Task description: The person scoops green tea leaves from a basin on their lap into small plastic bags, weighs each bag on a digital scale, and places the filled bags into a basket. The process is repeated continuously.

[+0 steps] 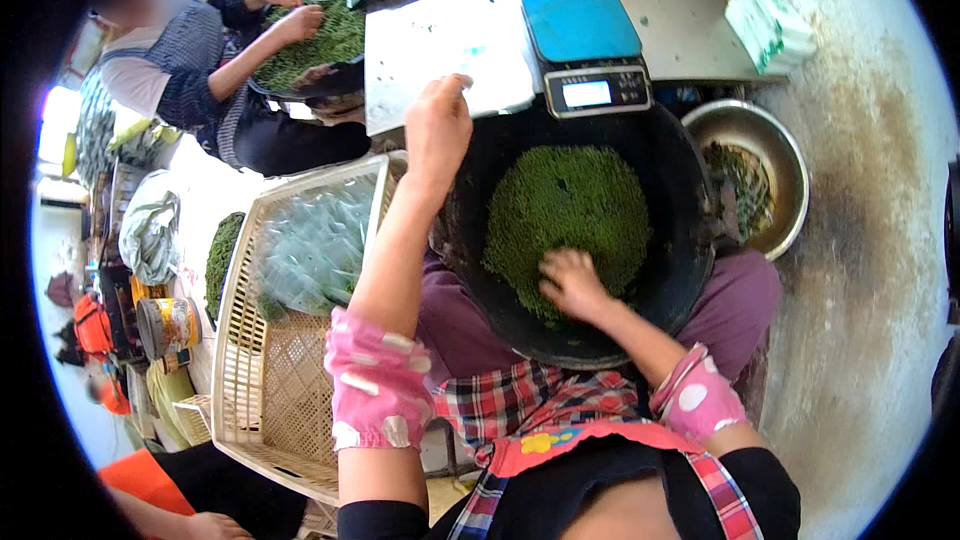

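A black tub (684,175) sits on my lap, holding a heap of small green berries (565,185) that look like green peppercorns. My right hand (572,282) rests on the near side of the heap, fingers apart and their tips partly down among the berries. My left hand (440,130) is raised over the tub's far left rim, beside some white plastic sheets or bags (490,70) on the table. Its fingers are curled together; whatever they may pinch is too small to make out. Past the tub's far rim stands a blue-topped digital scale (582,28).
Right of the tub is a metal bowl (795,165) with dark stems. A cream plastic crate (240,370) with filled clear bags (315,245) stands left. White-green packets (770,25) lie on the table (690,30). A co-worker (190,60) handles another green-filled tub (330,45) at far left.
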